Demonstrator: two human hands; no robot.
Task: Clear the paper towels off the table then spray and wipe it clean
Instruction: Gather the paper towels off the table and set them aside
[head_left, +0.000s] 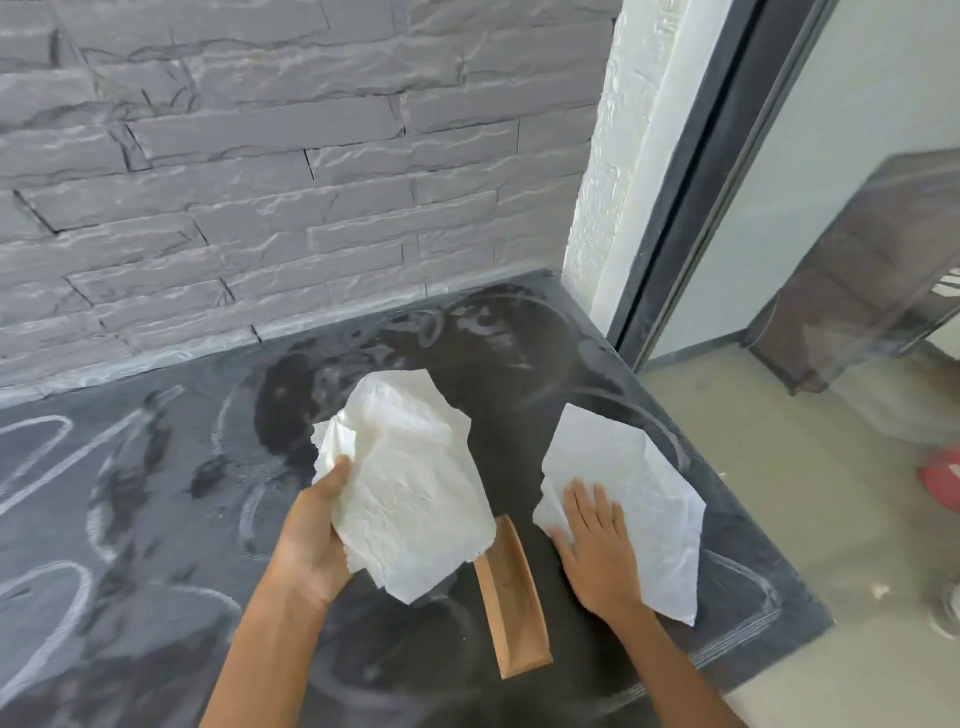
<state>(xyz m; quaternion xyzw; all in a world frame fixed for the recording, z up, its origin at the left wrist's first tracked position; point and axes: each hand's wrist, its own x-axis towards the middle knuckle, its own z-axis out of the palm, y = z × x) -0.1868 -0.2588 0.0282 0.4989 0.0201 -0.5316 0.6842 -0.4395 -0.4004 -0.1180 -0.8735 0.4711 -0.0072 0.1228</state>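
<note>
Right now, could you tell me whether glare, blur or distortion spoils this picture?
Head view: glare on the dark grey tabletop by the wall; head view: the wide lens tilts the dark door frame and grey stone wall; head view: the crumpled white paper towel bundle and flat white paper towel sheet look sharp.

Left hand (311, 535) raised, thumb pinching — fingers hidden, probably curled; right hand (597, 551) flat, fingers (602, 512) spread.

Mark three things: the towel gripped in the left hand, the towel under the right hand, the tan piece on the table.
held paper towel (415, 478): head view, middle of the lifted sheet.
flat paper towel (639, 457): head view, bare centre of the sheet.
tan piece (514, 603): head view, mid-length of its hollow.
</note>
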